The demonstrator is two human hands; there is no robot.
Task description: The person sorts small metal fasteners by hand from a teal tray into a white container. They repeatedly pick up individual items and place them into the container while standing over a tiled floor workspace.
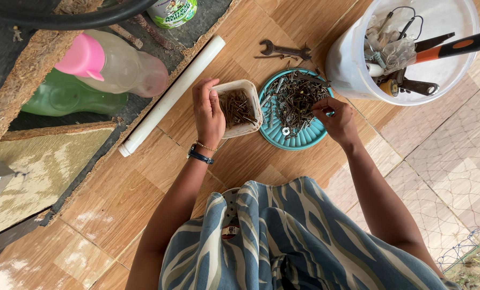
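We see the left hand [208, 110] resting over the near-left rim of a small white square tub [240, 107], fingers curled together against its edge, which looks like a way to keep the tub steady on the floor [143, 204] while nails are dropped in; the tub already carries a layer of rusty nails [237, 107]. Just beside it, touching or nearly so, sits a teal round plate [296, 137] heaped with a tangle of mixed nails and screws [293, 96], with a small washer lying near its near edge. The right hand [336, 121] hovers over the plate's right edge, thumb and forefinger pinched together, seemingly on one small fastener, though we cannot tell exactly what sits between the fingertips. Our guess is that plate and tub stand side by side so the reach between them stays short. Beyond the plate lies a dark spanner [284, 51], and at the far right a white bucket [347, 64] stands with an orange-and-black-handled tool [455, 45] and other tools in it. A white pipe [170, 96] lies along the edge of the wood-patterned floor covering, with a pink-capped bottle [116, 64] and a green bottle [63, 96] past it on the dark strip
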